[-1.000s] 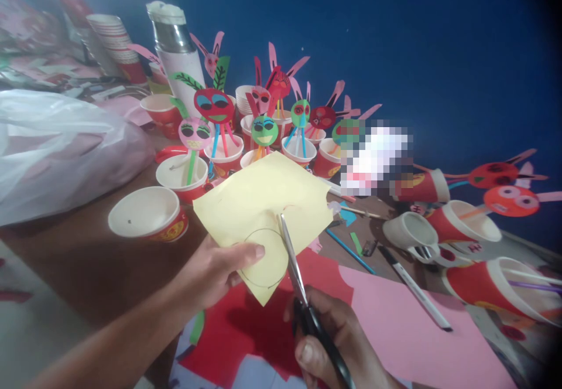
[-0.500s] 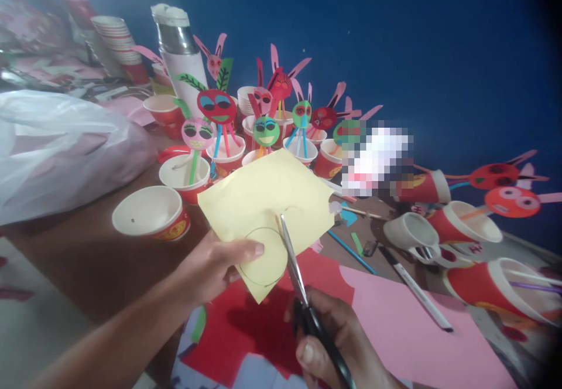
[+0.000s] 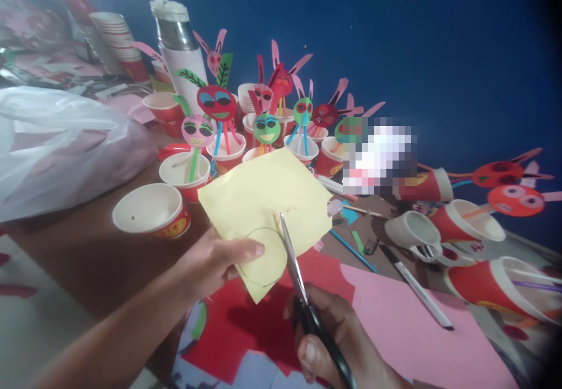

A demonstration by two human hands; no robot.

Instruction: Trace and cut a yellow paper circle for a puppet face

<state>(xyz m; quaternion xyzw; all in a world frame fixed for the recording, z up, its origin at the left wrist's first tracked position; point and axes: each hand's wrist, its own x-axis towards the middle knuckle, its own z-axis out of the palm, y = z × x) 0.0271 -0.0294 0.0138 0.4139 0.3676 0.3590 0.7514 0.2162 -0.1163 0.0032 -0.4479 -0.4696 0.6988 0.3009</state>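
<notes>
A pale yellow paper sheet (image 3: 272,190) with a drawn circle near its lower corner is held up over the table. My left hand (image 3: 219,260) pinches its lower left side, the thumb lying on the circle. Black-handled scissors (image 3: 322,333) are in my right hand (image 3: 346,336), below and right of the sheet. Their blades point up and lie along the circle's right side. Beneath the sheet are red paper (image 3: 259,336) and pink paper (image 3: 408,330).
Paper cups (image 3: 147,210) holding paper faces on straws stand behind the sheet. A thermos (image 3: 182,61) and a white plastic bag (image 3: 65,149) are at the left. To the right are a mug (image 3: 410,231), a marker (image 3: 421,295) and tipped cups (image 3: 492,283).
The view has shifted very slightly. Both hands, the sheet and the scissors keep nearly the same position.
</notes>
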